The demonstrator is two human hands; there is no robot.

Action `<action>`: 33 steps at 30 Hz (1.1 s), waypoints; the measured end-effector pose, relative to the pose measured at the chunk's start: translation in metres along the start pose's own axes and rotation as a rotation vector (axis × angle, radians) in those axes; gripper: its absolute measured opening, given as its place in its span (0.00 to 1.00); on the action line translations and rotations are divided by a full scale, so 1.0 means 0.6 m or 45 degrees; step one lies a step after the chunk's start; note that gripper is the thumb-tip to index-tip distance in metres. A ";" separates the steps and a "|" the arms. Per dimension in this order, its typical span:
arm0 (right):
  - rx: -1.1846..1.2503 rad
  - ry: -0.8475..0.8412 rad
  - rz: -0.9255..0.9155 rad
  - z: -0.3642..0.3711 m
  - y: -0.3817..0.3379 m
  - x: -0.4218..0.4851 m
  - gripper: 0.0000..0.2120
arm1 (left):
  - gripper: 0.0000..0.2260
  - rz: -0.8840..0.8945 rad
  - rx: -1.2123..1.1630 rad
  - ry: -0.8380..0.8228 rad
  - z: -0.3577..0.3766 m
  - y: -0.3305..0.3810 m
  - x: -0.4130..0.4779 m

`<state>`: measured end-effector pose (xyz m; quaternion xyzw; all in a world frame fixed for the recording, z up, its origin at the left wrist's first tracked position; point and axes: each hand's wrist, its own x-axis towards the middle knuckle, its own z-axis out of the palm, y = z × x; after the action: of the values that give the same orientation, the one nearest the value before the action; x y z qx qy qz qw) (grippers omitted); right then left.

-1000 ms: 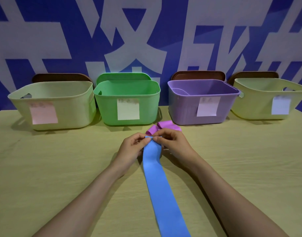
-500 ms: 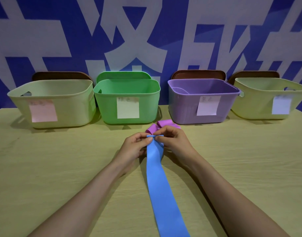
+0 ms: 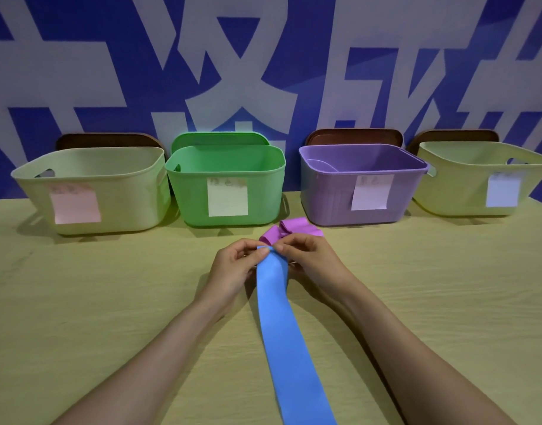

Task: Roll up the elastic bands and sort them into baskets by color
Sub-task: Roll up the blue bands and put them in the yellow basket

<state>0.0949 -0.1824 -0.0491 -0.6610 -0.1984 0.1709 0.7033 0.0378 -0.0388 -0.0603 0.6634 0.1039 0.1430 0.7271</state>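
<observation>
Barely anything moved: left hand (image 3: 232, 268) and right hand (image 3: 309, 259) keep pinching the far end of the blue band (image 3: 282, 332), now tucked into a first fold. Rolling has probably just begun; the strip trails toward 6 o'clock on the tabletop (image 3: 110, 302), with the purple band (image 3: 294, 231) at 12 o'clock.

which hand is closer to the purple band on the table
Right. The right hand sits directly in front of the purple band, its fingers overlapping the band's near edge in view. The left hand lies to its lower left. Both pinch the end of the blue band.
</observation>
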 end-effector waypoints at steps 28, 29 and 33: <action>-0.042 -0.114 0.088 0.002 0.009 -0.001 0.11 | 0.09 0.049 -0.068 0.009 -0.009 0.011 -0.009; -0.043 -0.093 0.061 0.002 0.009 -0.001 0.09 | 0.09 0.059 -0.052 0.001 -0.008 0.011 -0.009; -0.050 -0.038 0.003 0.003 0.010 -0.001 0.04 | 0.09 0.037 -0.027 -0.027 -0.005 0.004 -0.008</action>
<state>0.0937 -0.1804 -0.0552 -0.6723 -0.2112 0.1777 0.6869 0.0320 -0.0373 -0.0586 0.6586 0.0850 0.1477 0.7329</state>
